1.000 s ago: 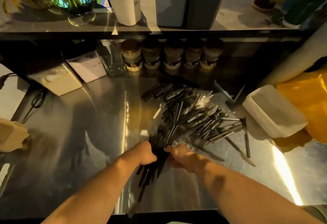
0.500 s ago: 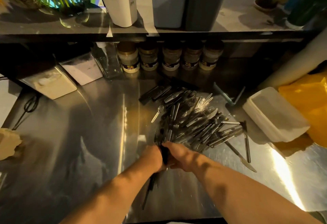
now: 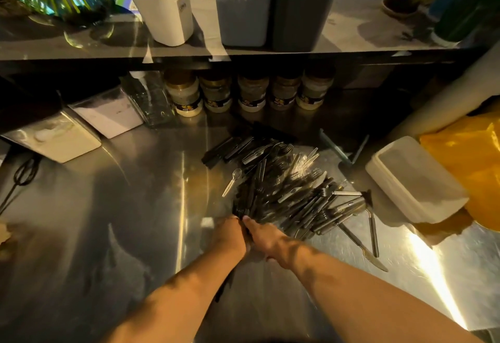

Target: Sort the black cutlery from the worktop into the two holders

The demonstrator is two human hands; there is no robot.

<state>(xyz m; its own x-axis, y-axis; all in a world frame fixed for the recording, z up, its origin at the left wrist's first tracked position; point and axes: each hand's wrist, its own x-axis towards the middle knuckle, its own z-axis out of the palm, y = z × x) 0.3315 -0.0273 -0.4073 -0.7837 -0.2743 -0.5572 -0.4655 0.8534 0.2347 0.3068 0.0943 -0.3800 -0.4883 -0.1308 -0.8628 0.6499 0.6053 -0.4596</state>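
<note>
A pile of black cutlery [image 3: 292, 193] lies on the steel worktop [image 3: 121, 220], spread right of centre. My left hand [image 3: 230, 234] is shut around a bundle of black cutlery whose ends stick out below the wrist. My right hand [image 3: 263, 237] presses against the same bundle from the right, fingers curled on it. Two tall holders, a light grey holder [image 3: 242, 4] and a dark grey holder [image 3: 304, 6], stand side by side on the upper shelf. A clear plastic spoon [image 3: 232, 181] rests at the pile's left edge.
A white cup [image 3: 162, 4] stands on the shelf left of the holders. Several spice jars [image 3: 249, 93] line the back under the shelf. A white lidded box [image 3: 414, 180] and a yellow bag [image 3: 465, 169] sit at the right. Loose knives [image 3: 362, 248] lie right of the pile.
Both hands have closed together on the bundle and shifted forward toward the pile; the bundle's loose ends are now drawn in tighter under my left wrist.
</note>
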